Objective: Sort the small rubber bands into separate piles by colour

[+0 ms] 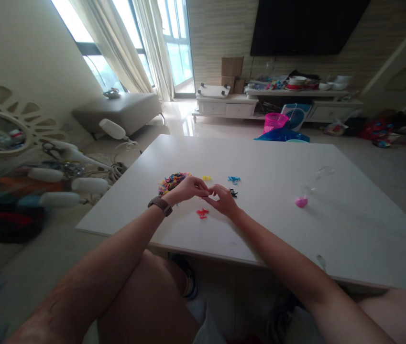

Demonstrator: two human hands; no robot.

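Nearest on the table [260, 157] lies a small cluster of red pieces [202, 213], thin, bent and loosely crossed. They look light and pliable, probably a little rubbery, so they should bend under a pinch rather than break; the easiest hold would be on one strand that sticks out from the rest, taken between thumb and forefinger.

Just beyond the red cluster, the left hand [188, 189], with a wristwatch [160, 206] at its wrist, and the right hand [222, 199] meet above the table. Their fingers are curled toward each other with the tips close together; whether a small piece is pinched there I cannot tell.

Beside the left hand, partly hidden by it, is a mixed heap [171, 182] of many colours. Its strands seem likely to tangle, so a light pull on one free end, from the heap's edge, would suit better than a grab at the middle. Just past the right hand sit dark pieces [234, 193], partly covered.

Farther off are yellow pieces [206, 177] and blue pieces [234, 180], the blue ones splayed, with thin ends that offer a fingertip hold
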